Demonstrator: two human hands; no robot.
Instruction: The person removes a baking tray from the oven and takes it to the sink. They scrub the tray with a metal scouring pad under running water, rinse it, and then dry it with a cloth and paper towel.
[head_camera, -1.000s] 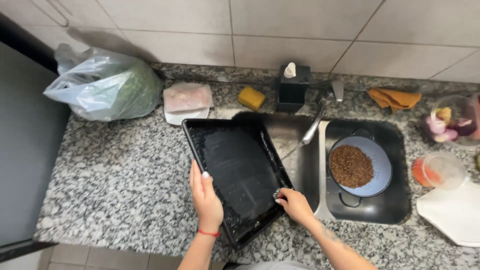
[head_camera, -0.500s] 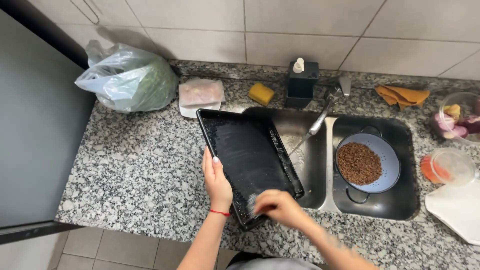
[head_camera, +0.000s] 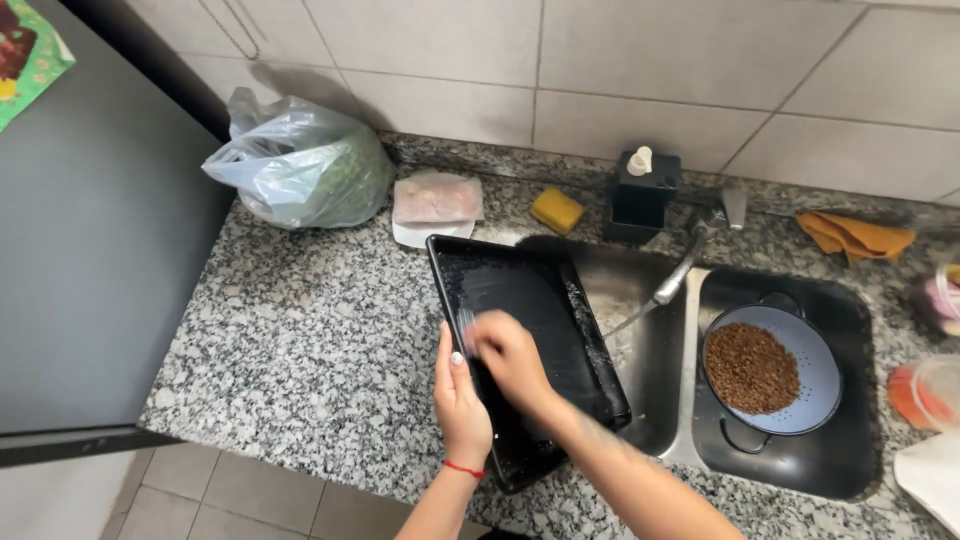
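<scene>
A black baking tray lies tilted across the left sink basin and the granite counter, its inside streaked with suds. My left hand, with a red string at the wrist, grips the tray's near left rim. My right hand is inside the tray near its left side, blurred, closed on a small scrubbing pad that is mostly hidden under the fingers. The tap runs a thin stream of water into the left basin beside the tray.
A blue colander of brown lentils sits in the right basin. A yellow sponge, black soap dispenser, wrapped meat on a plate and plastic bag of greens line the back. An orange cloth lies right; a grey fridge stands left.
My right hand has moved from the tray's near right edge up and left across its inside. My left hand stays on the rim. The view has shifted right.
</scene>
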